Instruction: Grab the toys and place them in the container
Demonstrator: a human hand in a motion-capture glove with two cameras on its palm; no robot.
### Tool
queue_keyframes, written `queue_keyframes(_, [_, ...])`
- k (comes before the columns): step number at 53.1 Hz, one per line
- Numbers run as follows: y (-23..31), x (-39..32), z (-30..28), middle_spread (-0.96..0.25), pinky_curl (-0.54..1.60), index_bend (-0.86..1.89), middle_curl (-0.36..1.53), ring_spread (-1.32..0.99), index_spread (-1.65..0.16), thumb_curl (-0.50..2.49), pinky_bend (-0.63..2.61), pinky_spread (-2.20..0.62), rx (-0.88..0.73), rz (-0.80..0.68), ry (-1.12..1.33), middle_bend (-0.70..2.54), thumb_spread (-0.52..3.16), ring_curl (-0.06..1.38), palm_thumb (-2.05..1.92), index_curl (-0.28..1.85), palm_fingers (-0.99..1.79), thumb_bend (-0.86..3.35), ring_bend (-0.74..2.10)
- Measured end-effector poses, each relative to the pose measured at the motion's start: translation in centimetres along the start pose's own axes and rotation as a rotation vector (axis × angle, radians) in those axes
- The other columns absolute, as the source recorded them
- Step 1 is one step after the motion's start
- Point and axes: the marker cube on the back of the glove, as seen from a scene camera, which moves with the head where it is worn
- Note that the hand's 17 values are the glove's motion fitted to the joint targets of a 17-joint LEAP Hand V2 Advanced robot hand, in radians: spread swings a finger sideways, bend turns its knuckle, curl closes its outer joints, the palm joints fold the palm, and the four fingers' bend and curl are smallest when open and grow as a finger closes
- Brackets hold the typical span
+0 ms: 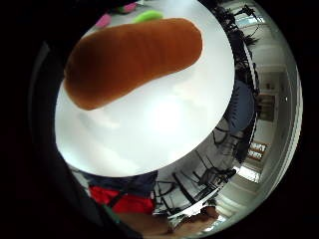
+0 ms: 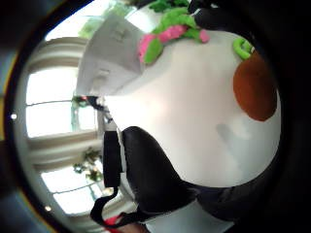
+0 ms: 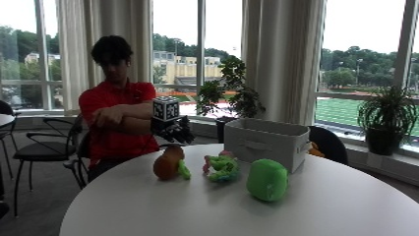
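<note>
Currently, our gloved hand [image 3: 174, 130] hovers above the carrot [image 3: 168, 164], fingers loosely spread, holding nothing. We should lower squarely, wrap its orange middle, then carry to the bin [image 3: 265, 143].

I see a round white table [image 3: 196, 211] in front of tall windows [image 3: 177, 49] that run the whole width of the room, with daylight pouring in. Pale curtains [image 3: 282, 59] hang between the panes. Beyond the glass I make out trees, a yellowish building and a green field. A leafy potted plant [image 3: 230, 96] stands by the sill behind the table, and another plant in a dark pot [image 3: 386, 120] sits on the ledge farther along. Black chairs [image 3: 43, 147] stand on the grey floor [image 3: 39, 206] off to the side.
</note>
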Motion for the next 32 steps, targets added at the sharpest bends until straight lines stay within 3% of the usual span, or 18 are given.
queue_keyframes(12, [-0.1,1.4,-0.5,-0.13,0.16,0.2,0.13,-0.18,-0.3,0.04,0.38,-0.02,0.026,0.001,0.066,0.28,0.86,0.06,-0.15,0.14,0.13,-0.1,0.18])
queue_keyframes(32, [0.5,4.8,-1.3,-0.16,0.23,0.2,0.22,-0.23,-0.37,0.09,0.37,-0.02,0.064,-0.005,0.063,0.28,1.0,0.12,-0.13,0.25,0.11,-0.09,0.19])
